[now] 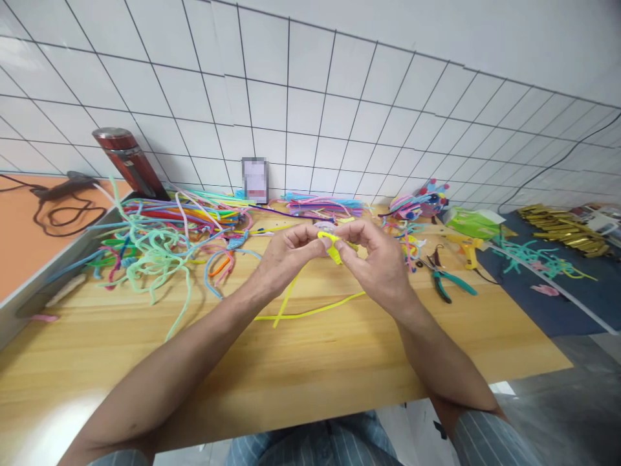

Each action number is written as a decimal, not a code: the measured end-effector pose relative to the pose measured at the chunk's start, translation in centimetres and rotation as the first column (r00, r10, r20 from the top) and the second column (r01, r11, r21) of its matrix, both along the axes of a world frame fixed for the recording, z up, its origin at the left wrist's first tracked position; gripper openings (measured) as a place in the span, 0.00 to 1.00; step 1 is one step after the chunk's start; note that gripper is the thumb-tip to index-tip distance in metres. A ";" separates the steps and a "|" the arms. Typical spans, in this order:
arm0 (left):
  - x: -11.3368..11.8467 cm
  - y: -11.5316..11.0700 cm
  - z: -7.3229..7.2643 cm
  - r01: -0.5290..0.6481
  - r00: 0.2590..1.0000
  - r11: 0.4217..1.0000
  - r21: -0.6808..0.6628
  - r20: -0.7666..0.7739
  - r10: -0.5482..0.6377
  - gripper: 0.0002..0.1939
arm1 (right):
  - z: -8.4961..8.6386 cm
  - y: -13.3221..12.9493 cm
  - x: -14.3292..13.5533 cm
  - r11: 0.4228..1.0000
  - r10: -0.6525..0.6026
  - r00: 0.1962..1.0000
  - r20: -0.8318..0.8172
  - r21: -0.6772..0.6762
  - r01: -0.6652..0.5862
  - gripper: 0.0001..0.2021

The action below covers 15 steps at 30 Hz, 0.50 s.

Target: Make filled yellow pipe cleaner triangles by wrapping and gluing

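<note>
Both my hands meet over the middle of the table, pinching a small folded bundle of yellow pipe cleaner (334, 251) between thumbs and fingertips. My left hand (295, 249) is closed on its left side, and my right hand (376, 259) grips it from the right. Below my hands, a long yellow pipe cleaner (310, 314) lies across the wood, and another yellow length slants down under my left hand. Behind my fingers sits a pale round object, mostly hidden.
Tangled green pipe cleaners (158, 249) and coloured bundles lie at left by a red thermos (129, 162). A phone (255, 180) leans on the tiled wall. Pliers (444, 278) and a yellow glue gun (468, 249) lie at right. The wooden table (339, 369) ends at my lap.
</note>
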<state>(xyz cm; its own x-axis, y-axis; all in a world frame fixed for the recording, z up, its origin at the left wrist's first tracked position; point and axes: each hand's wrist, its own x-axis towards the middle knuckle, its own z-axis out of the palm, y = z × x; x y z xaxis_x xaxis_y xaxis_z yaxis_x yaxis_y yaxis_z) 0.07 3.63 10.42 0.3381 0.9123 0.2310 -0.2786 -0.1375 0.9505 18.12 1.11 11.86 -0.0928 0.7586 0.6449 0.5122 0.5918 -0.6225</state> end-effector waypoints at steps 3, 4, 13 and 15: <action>0.1 -0.1 -0.2 -0.027 1.000 1.000 0.013 0.002 0.027 0.19 | -0.1 0.0 -0.1 0.999 -0.003 1.000 0.024 0.034 0.002 0.04; 0.2 -0.1 -0.3 -0.032 0.999 0.999 0.019 0.007 0.032 0.18 | -0.1 0.0 -0.1 0.999 0.000 1.000 0.027 0.039 -0.001 0.05; 0.1 0.4 -0.5 0.025 0.999 1.000 0.011 0.035 -0.025 0.18 | -0.3 0.4 0.2 1.000 -0.019 1.000 0.021 -0.018 0.019 0.06; 0.1 0.4 -0.4 0.017 1.000 1.000 0.000 0.023 -0.017 0.19 | 0.0 0.4 0.2 0.999 -0.010 1.000 0.020 -0.038 0.011 0.06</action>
